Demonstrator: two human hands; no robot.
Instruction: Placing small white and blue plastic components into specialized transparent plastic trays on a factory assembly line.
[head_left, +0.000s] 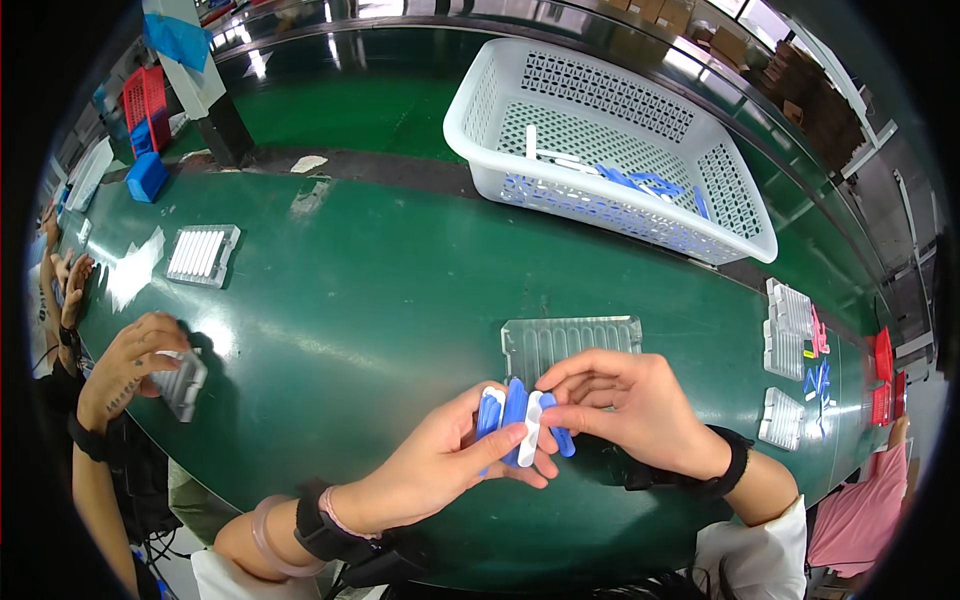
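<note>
Several slim blue and white plastic pieces with rounded ends (pixel 514 420) stand side by side in my left hand (pixel 455 445), its thumb pressed across a white one. At the right end of this bunch my right hand (pixel 620 405) pinches a blue piece (pixel 560 428) between thumb and fingers. My left fingers reach behind the pieces and are partly hidden. Just beyond my hands lies a clear ribbed plastic tray (pixel 572 335), its near part covered by them. No pieces show in its visible slots.
A white perforated basket (pixel 610 215) holding blue and white pieces stands at the back. Left lies a tray of white pieces (pixel 200 252); nearer, a co-worker's hand (pixel 140 360) holds another tray (pixel 182 385). Clear trays (pixel 788 335) and blue pieces (pixel 818 380) lie right.
</note>
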